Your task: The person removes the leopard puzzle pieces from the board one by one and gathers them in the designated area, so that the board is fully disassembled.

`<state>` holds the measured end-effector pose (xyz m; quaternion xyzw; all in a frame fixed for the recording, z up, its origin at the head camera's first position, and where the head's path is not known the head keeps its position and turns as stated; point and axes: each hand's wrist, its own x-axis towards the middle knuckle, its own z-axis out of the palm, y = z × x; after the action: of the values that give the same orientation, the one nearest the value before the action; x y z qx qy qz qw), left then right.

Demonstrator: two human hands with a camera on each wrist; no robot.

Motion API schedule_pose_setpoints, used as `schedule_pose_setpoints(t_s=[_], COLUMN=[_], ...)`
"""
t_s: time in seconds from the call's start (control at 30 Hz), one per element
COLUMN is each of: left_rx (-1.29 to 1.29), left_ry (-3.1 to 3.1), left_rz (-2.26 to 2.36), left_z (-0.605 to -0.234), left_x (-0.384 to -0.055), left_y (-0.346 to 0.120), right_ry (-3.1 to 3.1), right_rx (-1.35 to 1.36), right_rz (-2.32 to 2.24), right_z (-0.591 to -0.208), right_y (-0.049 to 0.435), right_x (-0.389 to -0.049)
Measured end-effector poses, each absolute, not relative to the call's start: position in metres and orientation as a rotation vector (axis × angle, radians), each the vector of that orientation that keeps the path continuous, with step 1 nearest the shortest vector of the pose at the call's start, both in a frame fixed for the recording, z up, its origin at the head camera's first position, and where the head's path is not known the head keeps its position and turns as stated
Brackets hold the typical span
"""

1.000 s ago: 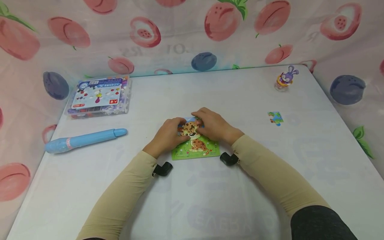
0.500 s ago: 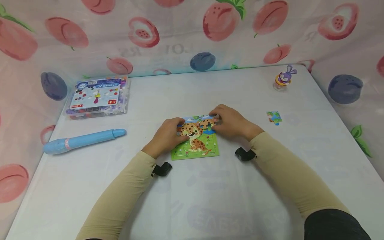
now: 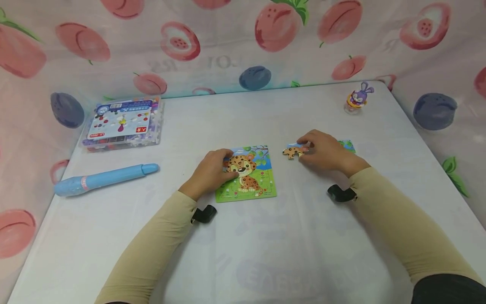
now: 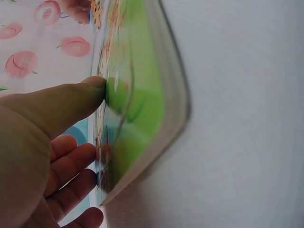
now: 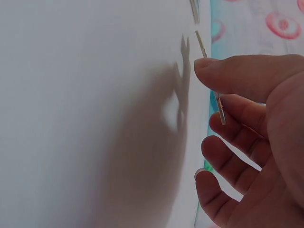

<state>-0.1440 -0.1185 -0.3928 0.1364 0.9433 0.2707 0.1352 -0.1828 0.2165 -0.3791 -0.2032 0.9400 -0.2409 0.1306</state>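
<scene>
A square jigsaw puzzle (image 3: 262, 181) with a spotted leopard cub on green lies flat on the white table. My left hand (image 3: 208, 172) rests on its left side, thumb on the picture and the other fingers loosely by the edge. To the right of the puzzle, my right hand (image 3: 324, 152) pinches a spotted puzzle piece (image 3: 291, 152) between thumb and fingers. The right wrist view has this piece edge-on (image 5: 202, 45), apart from its shadow on the tabletop. Another loose piece (image 3: 348, 145), blue and green, is partly hidden behind the right hand.
At the back left stands a clear plastic box (image 3: 121, 122) of small colourful parts. A light blue wand-shaped object (image 3: 110, 176) lies in front of it. A purple rabbit figurine (image 3: 357, 99) stands at the back right. A fruit-print curtain (image 3: 220, 42) hangs behind the table.
My right hand has lifted the spotted piece off the puzzle and carried it right, partly covering the loose piece there. My left hand has stayed on the puzzle.
</scene>
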Motion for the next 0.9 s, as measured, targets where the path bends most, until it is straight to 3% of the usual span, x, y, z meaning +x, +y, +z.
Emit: schedule_pose_setpoints(t_s=[0.9], left_rx=[0.394], left_ry=[2.741], left_rz=[0.766], left_z=[-0.392], left_x=[-0.143], left_y=[-0.118], right_ry=[2.787], right_rx=[-0.448], right_rz=[-0.576], right_z=[-0.378], right_y=[0.296], right_x=[-0.181])
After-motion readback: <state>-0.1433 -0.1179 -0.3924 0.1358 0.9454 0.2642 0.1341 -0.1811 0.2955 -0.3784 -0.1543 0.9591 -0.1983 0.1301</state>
